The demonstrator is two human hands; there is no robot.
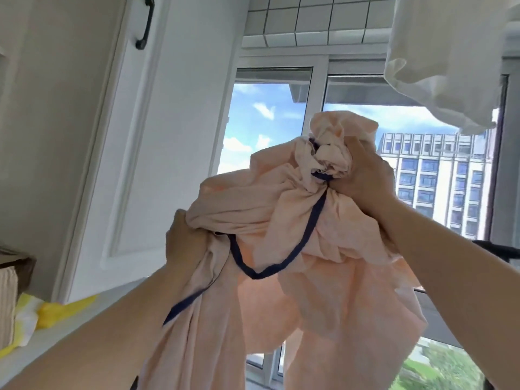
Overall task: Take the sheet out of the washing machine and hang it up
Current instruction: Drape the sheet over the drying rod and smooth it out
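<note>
A pale peach sheet with a dark blue trim band is bunched up in mid-air in front of the window. My right hand grips a crumpled wad of the sheet near its top, raised high. Lower and to the left, my left hand clutches a fold of the same sheet. The rest of the cloth hangs down past the bottom of the view. No washing machine is in view.
White laundry hangs overhead at the top right. A white cabinet door with a dark handle stands at left above a countertop bearing yellow cloths. A large window faces buildings outside.
</note>
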